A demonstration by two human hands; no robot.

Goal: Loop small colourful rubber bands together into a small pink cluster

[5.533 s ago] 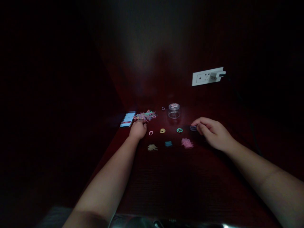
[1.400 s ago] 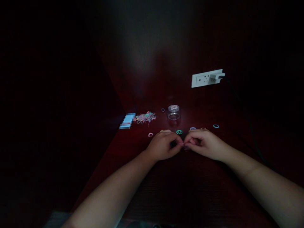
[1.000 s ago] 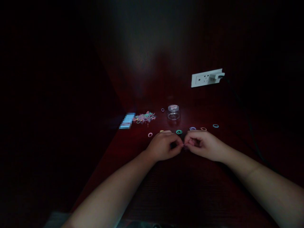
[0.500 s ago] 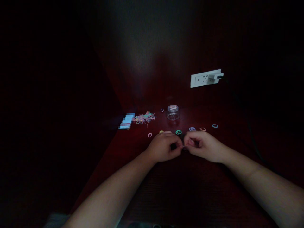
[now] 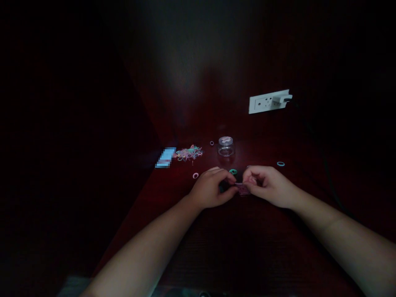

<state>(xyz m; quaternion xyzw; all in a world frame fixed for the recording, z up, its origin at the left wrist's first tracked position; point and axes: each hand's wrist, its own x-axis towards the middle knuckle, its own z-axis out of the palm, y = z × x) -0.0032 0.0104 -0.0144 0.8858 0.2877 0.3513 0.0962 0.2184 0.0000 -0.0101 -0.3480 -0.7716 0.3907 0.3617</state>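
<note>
On a dark red table my left hand and my right hand meet fingertip to fingertip. Both are pinched on a small clump of pink rubber bands held between them, low over the table. Just behind my fingers lies a green band. A pink band sits to the left of my left hand. A teal band lies to the right, behind my right hand.
A pile of mixed coloured bands lies at the back left beside a lit phone. A small clear jar stands at the back, with a purple band near it. A white wall socket holds a plug and cable.
5.5 s ago my hands were apart, the left at the mixed pile. They then met over the pink bands, and in the last half second rose slightly, exposing the pink clump.
</note>
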